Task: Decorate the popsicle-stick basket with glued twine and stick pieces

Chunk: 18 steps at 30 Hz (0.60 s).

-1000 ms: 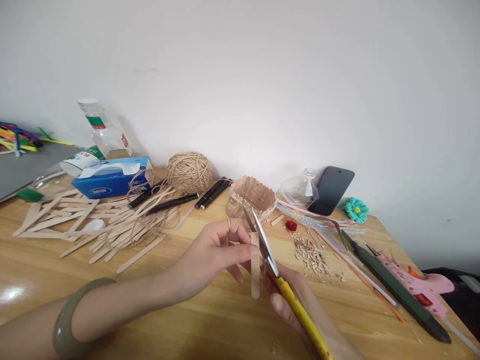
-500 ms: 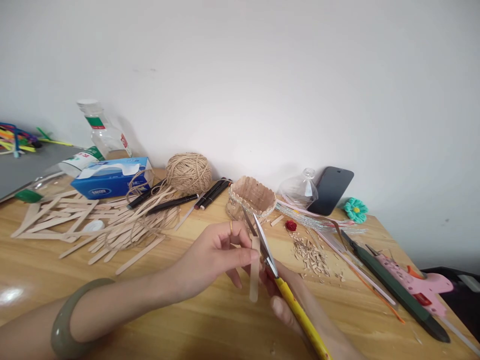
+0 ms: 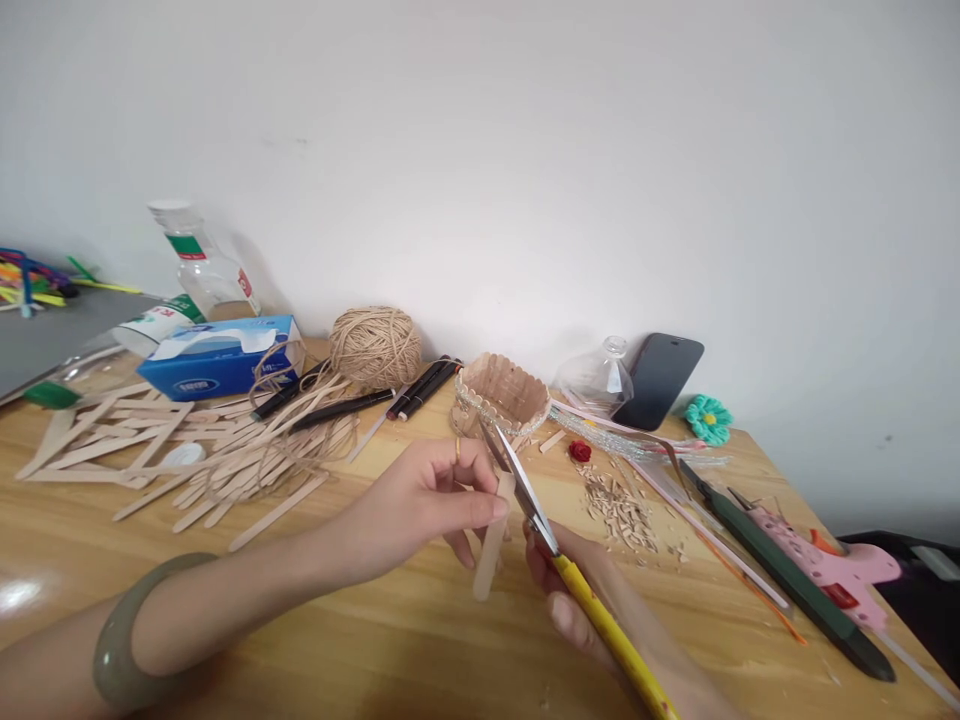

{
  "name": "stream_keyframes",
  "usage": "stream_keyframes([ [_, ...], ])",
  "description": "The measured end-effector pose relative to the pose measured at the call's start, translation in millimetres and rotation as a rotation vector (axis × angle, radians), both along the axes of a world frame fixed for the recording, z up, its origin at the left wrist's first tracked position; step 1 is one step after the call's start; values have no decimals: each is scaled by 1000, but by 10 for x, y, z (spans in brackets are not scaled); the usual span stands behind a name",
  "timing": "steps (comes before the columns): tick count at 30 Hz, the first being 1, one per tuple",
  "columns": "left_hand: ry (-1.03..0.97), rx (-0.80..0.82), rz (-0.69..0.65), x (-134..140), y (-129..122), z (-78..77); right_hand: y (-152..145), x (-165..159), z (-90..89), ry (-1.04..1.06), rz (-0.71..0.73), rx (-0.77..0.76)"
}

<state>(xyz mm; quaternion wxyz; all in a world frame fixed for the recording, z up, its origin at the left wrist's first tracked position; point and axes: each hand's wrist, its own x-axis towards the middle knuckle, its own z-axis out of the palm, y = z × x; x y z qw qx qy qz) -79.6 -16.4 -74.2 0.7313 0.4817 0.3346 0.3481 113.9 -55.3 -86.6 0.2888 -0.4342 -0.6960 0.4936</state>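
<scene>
Stick (image 3: 492, 550), flat pale wood, is pinched btwn thumb & fingers of the L hand (image 3: 446, 492), held in the air over the front of the desk (image 3: 360, 650), approx. ctr of view. It tilts, top end leaning R, lower end rounded. R hand (image 3: 598, 566) is closed round the yellow handles of the scissors (image 3: 574, 580), which point up & away, blades parted a bit just beside the stick's top end (can't tell if they touch it).

Beyond the blades: small basket (image 3: 517, 390) w/ scalloped wooden sides. To its R, red rose (image 3: 580, 452), then a scatter of wood chips (image 3: 619, 510). Further R, dark green tool (image 3: 787, 568) lies alongside pink glue gun (image 3: 862, 572). Phone (image 3: 660, 380) stands tilted at the back, glass flask (image 3: 611, 380) next to it; teal flower (image 3: 707, 420) nr the desk's far R corner.

L side: heap of loose sticks (image 3: 232, 470), white cap (image 3: 184, 456) nr them, twine ball (image 3: 375, 345) behind, black markers (image 3: 424, 390) R of that, blue tissue box (image 3: 217, 372) in front of tall bottle (image 3: 210, 275). Greenish bangle (image 3: 112, 645) on L forearm.
</scene>
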Motion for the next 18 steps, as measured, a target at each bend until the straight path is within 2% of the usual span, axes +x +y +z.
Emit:
stream_keyframes([
  [4, 51, 27, -1, -22, 16, 26, 6, 21, 9, -36, 46, -28],
  [18, 136, 56, -17, -78, 43, 112, 2, 66, 17, -70, 65, -99],
])
